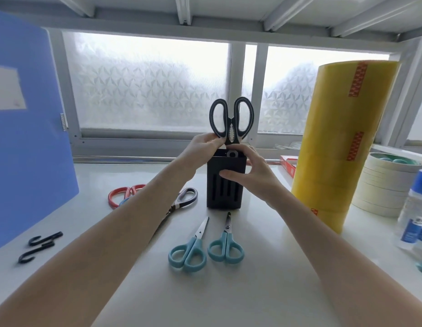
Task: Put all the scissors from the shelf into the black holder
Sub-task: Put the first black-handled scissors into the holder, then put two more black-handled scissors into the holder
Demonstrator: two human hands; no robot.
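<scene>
Step in hand: seating the large black scissors (231,119) in the black holder (225,182).

- Left hand (204,146): fingers (216,140) are pinching the scissors just under the left handle loop, at the neck.
- Scissors: standing upright, loops above both sets of fingers, blades already going down into the holder's open top between the two hands.
- Right hand (249,171): fingers are wrapping the holder's upper edge, thumb pressing flat on its slotted front, steadying it on the white shelf (264,291).

Doing it well, as a judgement: the blades should be kept closed and vertical, lowered until the loops rest near the rim; the right hand should be bracing the holder so that it is not tipping; the pinch should be loosened only once the weight is carried by the holder.

Count, left to right:
- Blue folder (28,138): one, far left of the left fingers.
- Black hooks (40,246): two, low and left.
- Red scissors (121,195): one pair, partly hidden under the left forearm; something blue beneath cannot be identified.
- Grey-handled scissors (185,198): one pair, below the left fingers.
- Light blue scissors (206,249): two pairs, below the holder.
- Yellow tape rolls (344,145): one tall stack, right of the right fingers.
- Cream tape rolls (384,185): one stack.
- Bottles (415,213): at the far right edge, number unclear.

Four pairs, at least, are waiting.
</scene>
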